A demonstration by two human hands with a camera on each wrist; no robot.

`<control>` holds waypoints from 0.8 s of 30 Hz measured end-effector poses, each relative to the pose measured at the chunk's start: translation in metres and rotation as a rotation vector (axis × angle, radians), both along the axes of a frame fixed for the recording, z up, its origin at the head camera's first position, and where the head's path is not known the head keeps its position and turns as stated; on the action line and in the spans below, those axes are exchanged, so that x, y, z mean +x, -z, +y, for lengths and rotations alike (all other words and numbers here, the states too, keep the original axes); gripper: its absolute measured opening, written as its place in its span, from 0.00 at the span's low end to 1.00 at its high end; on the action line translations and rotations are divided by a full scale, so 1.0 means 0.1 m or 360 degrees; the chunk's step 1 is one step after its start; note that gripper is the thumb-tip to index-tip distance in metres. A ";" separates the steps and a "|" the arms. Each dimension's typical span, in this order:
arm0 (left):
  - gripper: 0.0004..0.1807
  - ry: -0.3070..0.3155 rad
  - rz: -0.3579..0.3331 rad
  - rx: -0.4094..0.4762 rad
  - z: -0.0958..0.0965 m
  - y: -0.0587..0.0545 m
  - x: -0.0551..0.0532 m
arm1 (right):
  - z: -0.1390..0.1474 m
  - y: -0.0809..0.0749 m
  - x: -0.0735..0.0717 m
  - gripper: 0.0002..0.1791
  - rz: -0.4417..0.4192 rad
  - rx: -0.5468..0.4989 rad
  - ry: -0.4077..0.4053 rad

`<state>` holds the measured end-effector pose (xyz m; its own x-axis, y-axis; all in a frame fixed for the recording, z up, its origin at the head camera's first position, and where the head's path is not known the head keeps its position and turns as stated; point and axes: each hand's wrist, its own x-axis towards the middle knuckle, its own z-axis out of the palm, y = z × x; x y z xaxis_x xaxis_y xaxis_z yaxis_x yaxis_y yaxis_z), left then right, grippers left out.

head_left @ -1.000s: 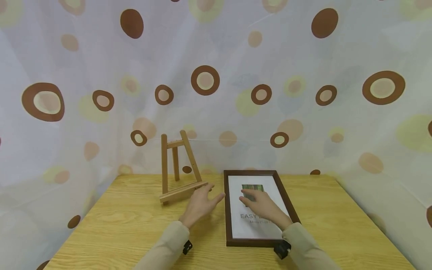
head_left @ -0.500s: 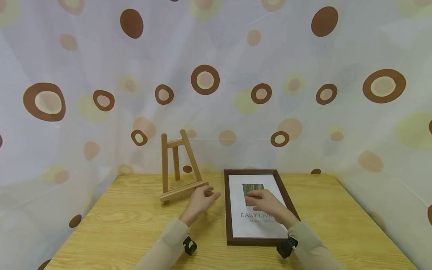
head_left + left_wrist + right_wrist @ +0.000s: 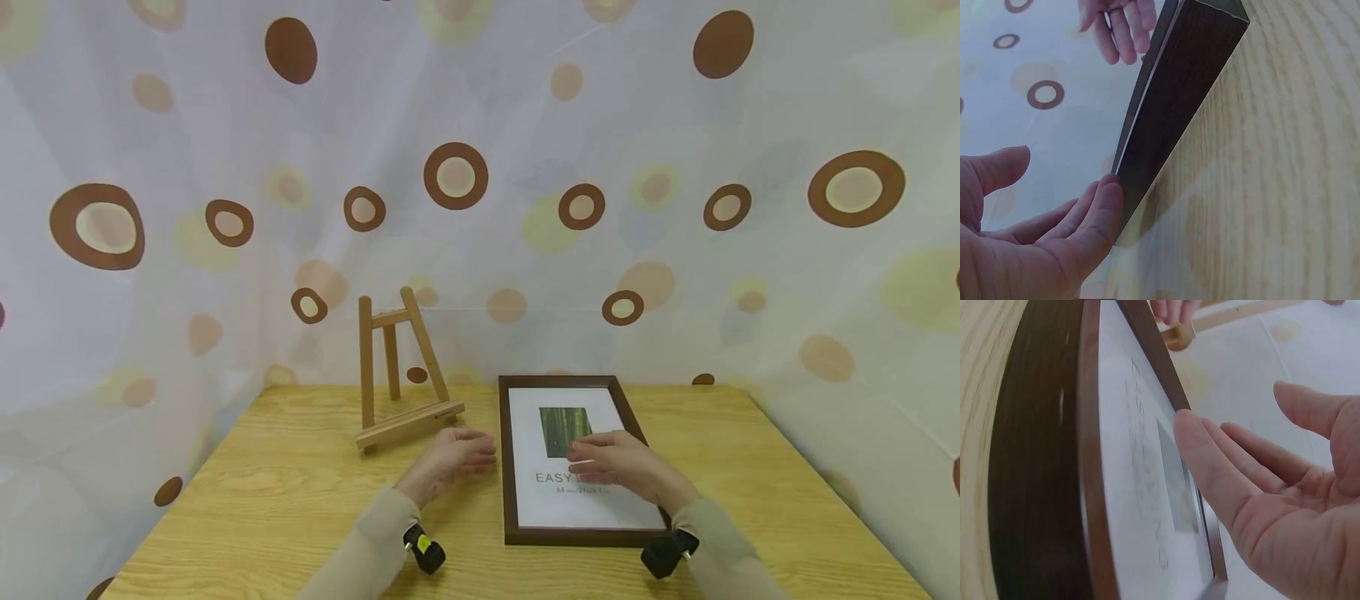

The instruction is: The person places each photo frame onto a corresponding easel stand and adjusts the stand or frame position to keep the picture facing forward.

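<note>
A dark brown picture frame (image 3: 511,467) lies flat on the table, holding a white sheet with a small forest picture (image 3: 558,429) and printed lettering. Just left of its long side is my left hand (image 3: 452,460), fingers extended toward the frame and nothing in its grasp. In the left wrist view those fingertips (image 3: 1110,187) overlap the frame's side. My right hand (image 3: 626,464) hovers over the right part of the sheet, fingers extended and thumb apart, holding nothing. It hides some of the lettering and part of the small picture.
A small wooden easel (image 3: 366,367) stands at the back left, its ledge just beyond my left hand. The wooden table (image 3: 285,500) is bordered behind and at the sides by a spotted curtain (image 3: 480,275).
My right hand has moved right across the frame, uncovering more of the small picture. My left hand has drawn back slightly from the easel's ledge, its fingers now pointing right. Frame and easel stay put.
</note>
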<state>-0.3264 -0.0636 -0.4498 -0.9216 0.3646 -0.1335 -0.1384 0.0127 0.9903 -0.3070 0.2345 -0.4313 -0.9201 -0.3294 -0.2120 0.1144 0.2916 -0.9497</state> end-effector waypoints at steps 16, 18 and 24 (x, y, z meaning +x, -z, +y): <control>0.22 0.0109 -0.0213 0.0071 0.03 0.06 0.03 | 0.55 0.06 0.14 0.36 -0.0086 -0.0099 0.0075; 0.22 0.0128 -0.0236 0.0078 0.02 0.07 0.04 | 0.65 0.05 0.16 0.37 -0.0078 -0.0104 0.0052; 0.22 0.0155 -0.0320 0.0131 0.00 0.09 0.06 | 0.94 0.09 0.20 0.38 -0.0032 -0.0108 0.0003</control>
